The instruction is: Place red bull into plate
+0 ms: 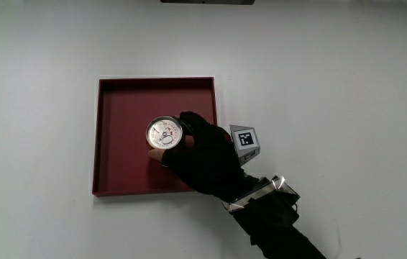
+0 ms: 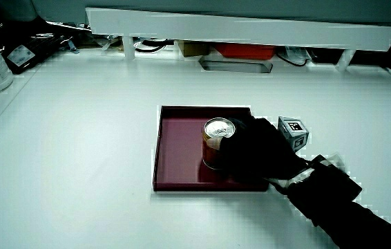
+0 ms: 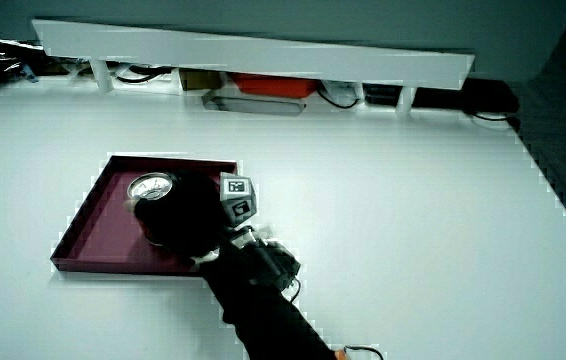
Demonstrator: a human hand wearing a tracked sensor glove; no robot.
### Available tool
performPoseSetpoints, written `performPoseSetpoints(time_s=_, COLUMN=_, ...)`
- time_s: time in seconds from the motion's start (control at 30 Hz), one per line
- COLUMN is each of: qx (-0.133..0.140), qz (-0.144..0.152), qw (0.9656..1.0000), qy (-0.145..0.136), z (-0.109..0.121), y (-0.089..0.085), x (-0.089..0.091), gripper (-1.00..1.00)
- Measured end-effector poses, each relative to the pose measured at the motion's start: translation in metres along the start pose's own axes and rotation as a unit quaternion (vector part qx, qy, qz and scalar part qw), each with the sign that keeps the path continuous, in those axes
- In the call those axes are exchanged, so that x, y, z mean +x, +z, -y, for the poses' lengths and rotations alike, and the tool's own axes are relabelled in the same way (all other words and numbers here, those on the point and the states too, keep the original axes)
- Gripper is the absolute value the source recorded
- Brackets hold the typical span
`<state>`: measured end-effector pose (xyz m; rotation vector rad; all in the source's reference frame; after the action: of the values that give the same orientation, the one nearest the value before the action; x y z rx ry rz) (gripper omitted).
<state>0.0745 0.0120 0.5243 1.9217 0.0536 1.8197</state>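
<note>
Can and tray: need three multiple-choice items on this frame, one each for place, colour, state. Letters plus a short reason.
1. Where is the can?
A. inside the tray
B. on the bare table beside the tray
C. on the low partition

2. What colour is the tray?
A. white
B. dark red
C. green

3. What is the hand doing?
A. resting open on the table, away from the can
B. closed around the can's side
C. holding the tray by its rim

Answers:
1. A, the main view shows the can's round top within the tray walls, and in a side view the can stands upright on the tray floor.
2. B, the tray's floor and walls are dark red against the white table.
3. B, the gloved fingers wrap the can, seen in both side views.
</note>
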Motion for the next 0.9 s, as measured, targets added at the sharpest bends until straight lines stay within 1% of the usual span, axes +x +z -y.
performPoseSetpoints(time_s=0.03, qx=0.002, qz=0.005, qw=1.0, qy=0.001, z=0.001, y=-0.001, x=-0.001, gripper=0.0)
performPoseSetpoints(time_s=0.07, qx=-0.001, qz=0.002, qw=1.0, qy=-0.005, z=0.0, y=-0.002, x=0.0, gripper=0.0)
performPoseSetpoints(time_s=0.13, qx=-0.007, qz=-0.014, qw=0.9999, qy=0.001, z=-0.001, y=-0.001, x=0.005, gripper=0.0)
performPoseSetpoints(time_s=0.17, qx=-0.004, qz=-0.012, qw=0.9999, qy=0.002, z=0.0, y=-0.002, x=0.006, gripper=0.0)
performPoseSetpoints(time_s=0.2, qx=-0.005, qz=-0.007, qw=0.9999, qy=-0.009, z=0.001, y=-0.002, x=0.005, gripper=0.0)
performPoseSetpoints(time_s=0.23, qx=-0.005, qz=-0.004, qw=0.9999, qy=-0.014, z=0.001, y=-0.002, x=0.006, gripper=0.0)
performPoseSetpoints(time_s=0.27, qx=-0.009, qz=-0.01, qw=0.9998, qy=-0.015, z=0.001, y=-0.002, x=0.006, gripper=0.0)
performPoseSetpoints(time_s=0.37, qx=-0.012, qz=-0.014, qw=0.9998, qy=-0.011, z=0.001, y=-0.002, x=0.006, gripper=-0.13)
performPoseSetpoints(time_s=0.4, qx=-0.012, qz=-0.011, qw=0.9997, qy=-0.018, z=0.001, y=-0.002, x=0.007, gripper=-0.17)
performPoseSetpoints(time_s=0.43, qx=-0.017, qz=-0.019, qw=0.9996, qy=-0.015, z=0.0, y=-0.003, x=0.006, gripper=-0.22)
performPoseSetpoints(time_s=0.47, qx=-0.019, qz=-0.013, qw=0.9996, qy=-0.014, z=-0.001, y=-0.003, x=0.008, gripper=-0.26)
performPoseSetpoints(time_s=0.5, qx=-0.022, qz=-0.012, qw=0.9994, qy=-0.024, z=-0.001, y=-0.003, x=0.007, gripper=-0.3)
performPoseSetpoints(time_s=0.53, qx=-0.02, qz=-0.011, qw=0.9996, qy=-0.016, z=-0.002, y=-0.003, x=0.009, gripper=-0.35)
performPoseSetpoints(time_s=0.63, qx=-0.03, qz=-0.013, qw=0.9992, qy=-0.024, z=-0.001, y=-0.003, x=0.007, gripper=-0.48)
performPoseSetpoints(time_s=0.7, qx=-0.037, qz=0.001, qw=0.9988, qy=-0.031, z=-0.001, y=-0.001, x=0.003, gripper=-0.57)
performPoseSetpoints(time_s=0.73, qx=-0.049, qz=0.008, qw=0.9983, qy=-0.031, z=-0.002, y=0.0, x=0.001, gripper=-0.61)
performPoseSetpoints(time_s=0.77, qx=-0.066, qz=0.021, qw=0.9973, qy=-0.027, z=-0.002, y=0.001, x=-0.003, gripper=-0.65)
performPoseSetpoints(time_s=0.83, qx=-0.08, qz=0.072, qw=0.994, qy=-0.019, z=0.002, y=0.002, x=-0.017, gripper=-0.74)
performPoseSetpoints(time_s=0.87, qx=-0.085, qz=0.079, qw=0.9932, qy=-0.004, z=0.004, y=0.003, x=-0.021, gripper=-0.78)
performPoseSetpoints(time_s=0.9, qx=-0.093, qz=0.09, qw=0.9915, qy=-0.003, z=0.006, y=0.005, x=-0.027, gripper=-0.83)
